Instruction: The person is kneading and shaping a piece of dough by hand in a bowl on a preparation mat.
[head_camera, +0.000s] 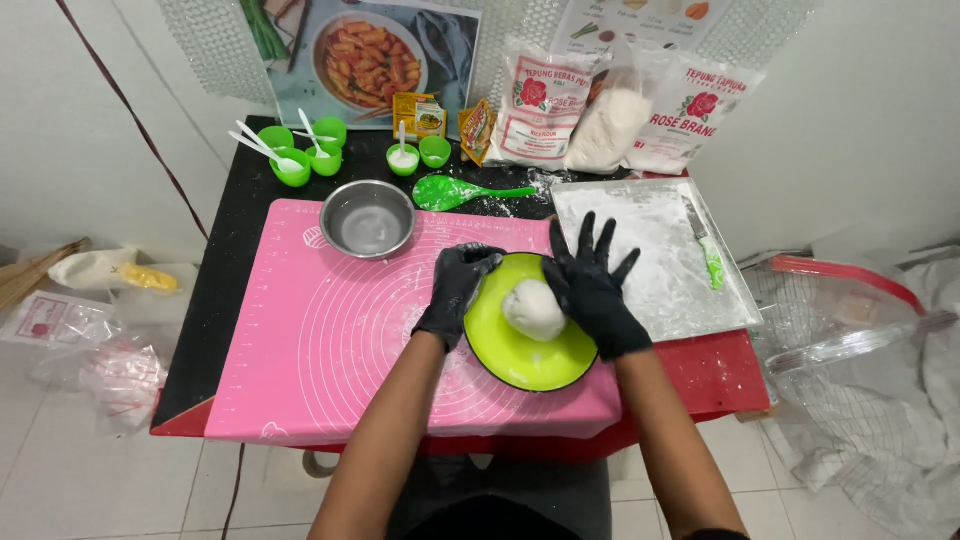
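**White dough ball on a green plate, both gloved hands at its sides**

The dough ball (533, 309) sits near the middle of a lime-green plate (515, 362), a smooth, pale, rounded lump with a matte, soft-looking surface. The left hand (457, 290), in a black glove, is curled loosely against the ball's left side, fingers bent over the plate's rim; it touches the dough but has no closed hold on it. The right hand (592, 282), also gloved black, is spread wide open with fingers fanned upward, its palm edge pressed to the ball's right side.

The plate rests on a pink silicone mat (330, 340) printed with rings and rulers, which covers much of the dark bench (228, 270).

The plate looks glossy and shallow, so a sideways push could likely slide the ball off or skate the plate across the mat. Soft dough may also cling to the gloves and tear if lifted from one side only.

Beside the right hand lies a flat metal tray (650, 250) dusted white with flour. Behind the mat stand a steel bowl (368, 218), a green rice paddle (455, 192), small green cups (300, 150) with white spoons, and flour bags (620, 110) against the wall.
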